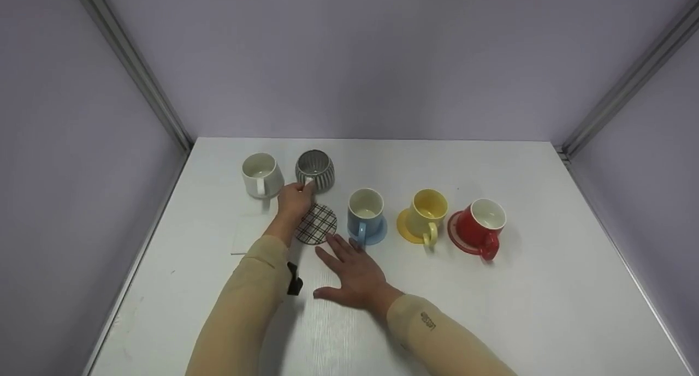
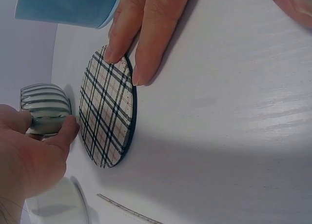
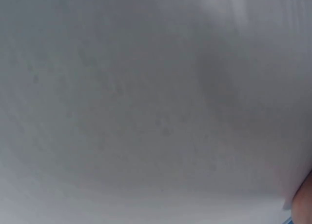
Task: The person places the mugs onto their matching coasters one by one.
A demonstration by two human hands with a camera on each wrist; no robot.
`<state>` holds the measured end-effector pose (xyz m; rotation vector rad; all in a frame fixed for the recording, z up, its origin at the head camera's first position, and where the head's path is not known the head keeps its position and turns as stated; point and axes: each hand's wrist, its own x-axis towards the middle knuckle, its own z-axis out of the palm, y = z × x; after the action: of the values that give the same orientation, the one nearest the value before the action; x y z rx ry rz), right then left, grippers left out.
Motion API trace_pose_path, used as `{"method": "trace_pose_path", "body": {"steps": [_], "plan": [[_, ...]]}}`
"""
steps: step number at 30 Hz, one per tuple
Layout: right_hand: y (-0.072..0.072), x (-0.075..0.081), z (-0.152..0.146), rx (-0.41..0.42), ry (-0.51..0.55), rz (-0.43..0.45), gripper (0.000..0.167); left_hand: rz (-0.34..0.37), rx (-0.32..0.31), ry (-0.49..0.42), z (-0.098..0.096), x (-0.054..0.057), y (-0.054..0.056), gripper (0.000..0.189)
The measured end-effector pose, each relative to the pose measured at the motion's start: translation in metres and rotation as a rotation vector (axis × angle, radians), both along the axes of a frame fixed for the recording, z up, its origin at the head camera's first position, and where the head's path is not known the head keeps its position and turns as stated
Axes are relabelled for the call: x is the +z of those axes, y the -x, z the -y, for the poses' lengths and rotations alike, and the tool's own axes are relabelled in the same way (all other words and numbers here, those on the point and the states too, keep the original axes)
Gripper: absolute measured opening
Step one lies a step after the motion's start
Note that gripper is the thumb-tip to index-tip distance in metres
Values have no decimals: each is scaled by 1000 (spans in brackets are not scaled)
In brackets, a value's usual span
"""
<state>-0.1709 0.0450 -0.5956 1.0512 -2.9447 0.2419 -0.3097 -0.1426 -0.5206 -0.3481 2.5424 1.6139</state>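
Observation:
A grey ribbed mug stands at the back of the table, and my left hand pinches its handle. In front of it lies a round plaid coaster. Fingertips of my right hand touch the coaster's near edge, its fingers straight and spread; the left wrist view shows two of its fingers on the rim of the plaid coaster. The ribbed mug also shows there, beside the thumb and finger of my left hand. The right wrist view is mostly blurred table surface.
Left of the ribbed mug is a white mug, with a white square coaster nearer me, partly behind my arm. To the right, a blue mug, a yellow mug and a red mug stand on matching round coasters.

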Motion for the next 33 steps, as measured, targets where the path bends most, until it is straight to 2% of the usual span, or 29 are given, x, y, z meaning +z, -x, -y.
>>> {"method": "trace_pose_path", "body": {"steps": [9, 15, 21, 33], "plan": [[1, 0, -2, 8, 19, -22, 97, -2, -2, 7, 0, -4, 4, 35], [1, -1, -2, 9, 30, -33, 96, -4, 3, -6, -1, -6, 7, 39], [1, -2, -3, 11, 35, -34, 96, -8, 4, -46, -1, -5, 6, 41], [1, 1, -6, 3, 20, -17, 95, -11, -2, -44, -3, 1, 3, 39]]}}
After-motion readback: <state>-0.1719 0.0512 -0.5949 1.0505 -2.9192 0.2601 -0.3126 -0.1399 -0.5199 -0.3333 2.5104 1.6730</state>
